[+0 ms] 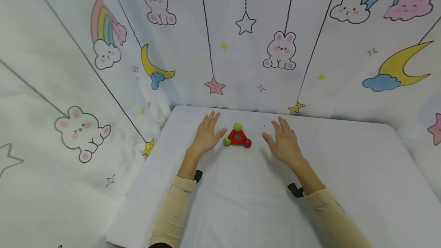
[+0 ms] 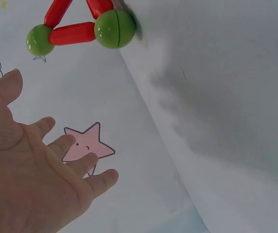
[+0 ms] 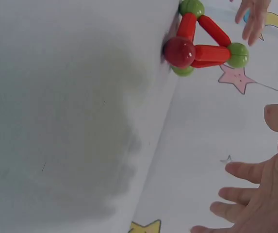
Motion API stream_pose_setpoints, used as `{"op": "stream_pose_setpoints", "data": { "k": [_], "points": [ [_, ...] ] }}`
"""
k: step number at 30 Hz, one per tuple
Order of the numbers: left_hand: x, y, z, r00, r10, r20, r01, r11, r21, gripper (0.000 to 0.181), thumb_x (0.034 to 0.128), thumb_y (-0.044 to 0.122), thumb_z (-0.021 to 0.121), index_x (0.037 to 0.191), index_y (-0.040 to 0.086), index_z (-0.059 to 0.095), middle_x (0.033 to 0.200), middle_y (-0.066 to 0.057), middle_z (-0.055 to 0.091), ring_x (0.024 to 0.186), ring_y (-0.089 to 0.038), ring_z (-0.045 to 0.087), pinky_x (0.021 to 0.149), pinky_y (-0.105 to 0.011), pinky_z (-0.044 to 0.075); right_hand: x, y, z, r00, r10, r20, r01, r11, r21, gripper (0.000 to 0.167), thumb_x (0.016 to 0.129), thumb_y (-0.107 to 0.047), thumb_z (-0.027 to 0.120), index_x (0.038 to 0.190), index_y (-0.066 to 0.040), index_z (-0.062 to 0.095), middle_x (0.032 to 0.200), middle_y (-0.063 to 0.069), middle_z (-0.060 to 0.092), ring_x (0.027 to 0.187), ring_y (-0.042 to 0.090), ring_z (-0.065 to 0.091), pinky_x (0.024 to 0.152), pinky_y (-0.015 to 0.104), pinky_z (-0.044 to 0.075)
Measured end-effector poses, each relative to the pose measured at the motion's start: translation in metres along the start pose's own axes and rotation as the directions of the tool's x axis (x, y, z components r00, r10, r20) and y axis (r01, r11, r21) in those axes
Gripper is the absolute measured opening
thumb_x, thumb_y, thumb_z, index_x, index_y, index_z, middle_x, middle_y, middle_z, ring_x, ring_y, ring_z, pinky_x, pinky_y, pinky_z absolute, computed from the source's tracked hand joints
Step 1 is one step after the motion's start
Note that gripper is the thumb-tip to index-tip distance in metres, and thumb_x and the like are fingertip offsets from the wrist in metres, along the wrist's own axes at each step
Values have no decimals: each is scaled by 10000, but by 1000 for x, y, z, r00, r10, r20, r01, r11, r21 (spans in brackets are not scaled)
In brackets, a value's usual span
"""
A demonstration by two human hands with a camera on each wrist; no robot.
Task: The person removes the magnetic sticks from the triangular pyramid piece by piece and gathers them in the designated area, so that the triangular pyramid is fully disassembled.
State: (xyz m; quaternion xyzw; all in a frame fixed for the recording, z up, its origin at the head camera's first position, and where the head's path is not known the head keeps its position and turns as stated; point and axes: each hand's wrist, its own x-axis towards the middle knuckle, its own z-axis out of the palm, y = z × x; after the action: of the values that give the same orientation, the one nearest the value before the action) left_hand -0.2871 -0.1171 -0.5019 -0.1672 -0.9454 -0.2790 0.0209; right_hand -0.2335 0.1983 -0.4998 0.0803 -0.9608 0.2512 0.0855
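From my station, I see a red-rodded triangle (image 1: pixel 236 142) with two glossy light-green balls (image 1: pixel 237 127) and one dark-red ball (image 1: pixel 247 143) at its corners, near the far edge of the white cloth-covered tabletop (image 1: pixel 237 206). I have the left grip, a bare hand (image 1: pixel 206 135), just beside its green corner, and the right grip, a bare hand (image 1: pixel 284 144), a little apart from the red one. Both have straight fingers; beige sleeves (image 1: pixel 173 206) cover the forearms. Behind hangs white fabric (image 1: pixel 186 53) printed with rabbits, stars and rainbows.

Pyramid (image 3: pixel 211 54) of red rods (image 1: pixel 237 142), 3 green balls (image 1: pixel 237 127), 1 dark red ball (image 1: pixel 247 143), upright on white tabletop (image 1: pixel 237 186), green ball uppermost
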Motion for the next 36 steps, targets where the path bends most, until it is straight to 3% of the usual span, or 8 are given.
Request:
{"op": "stream_pose_setpoints", "data": {
  "k": [8,14,21,23,26,32,36],
  "points": [
    [4,15,17,1000,14,-5,-14,989,-150,760,1078,495,508,1684,187,169,1747,-92,137,1597,-378,98,1276,-582,149,5,-12,13,999,-3,-37,6,997,77,748,1081,-539,476,1551,37,393,1664,268,251,1511,484,285,1202,670,267],
    [6,22,24,1000,-2,-31,-4,982,-187,722,1085,463,507,1679,193,196,1736,-116,164,1595,-353,125,1265,-588,190,6,-19,24,996,21,-87,-7,987,158,701,1072,-536,501,1509,10,463,1633,238,341,1473,456,375,1176,637,350],
    [14,26,27,995,-37,-96,3,944,-329,698,1077,428,555,1667,222,244,1708,-75,262,1568,-274,255,1248,-540,270,14,-29,29,984,53,-167,2,950,312,521,1048,-373,633,1410,-2,585,1455,220,560,1332,422,543,1108,596,453],
    [19,26,30,993,-43,-112,-3,923,-384,694,1072,405,578,1662,227,258,1691,-87,300,1546,-281,309,1232,-525,315,15,-33,30,983,77,-169,-8,929,371,478,1029,-321,675,1383,-6,612,1402,206,608,1283,409,591,1078,557,498],
    [25,25,33,991,-48,-126,-19,874,-486,691,1062,348,622,1650,219,283,1658,-116,358,1505,-296,387,1197,-503,386,19,-37,31,980,122,-155,-38,889,456,437,1003,-277,721,1346,-17,642,1346,182,656,1235,381,638,1050,499,537],
    [34,32,36,986,-81,-147,-38,747,-664,724,1000,191,732,1614,202,349,1587,-136,454,1475,-289,444,1174,-492,422,29,-40,44,978,145,-149,-39,833,552,354,957,-202,779,1250,-20,702,1231,143,726,1156,317,689,1010,456,569],
    [37,37,39,981,-116,-156,-45,645,-763,763,944,78,781,1588,194,389,1540,-115,504,1444,-290,486,1170,-501,425,35,-43,54,979,159,-130,-49,793,607,309,931,-142,801,1212,-37,731,1134,120,769,1058,287,740,914,429,614]
  ]
}}
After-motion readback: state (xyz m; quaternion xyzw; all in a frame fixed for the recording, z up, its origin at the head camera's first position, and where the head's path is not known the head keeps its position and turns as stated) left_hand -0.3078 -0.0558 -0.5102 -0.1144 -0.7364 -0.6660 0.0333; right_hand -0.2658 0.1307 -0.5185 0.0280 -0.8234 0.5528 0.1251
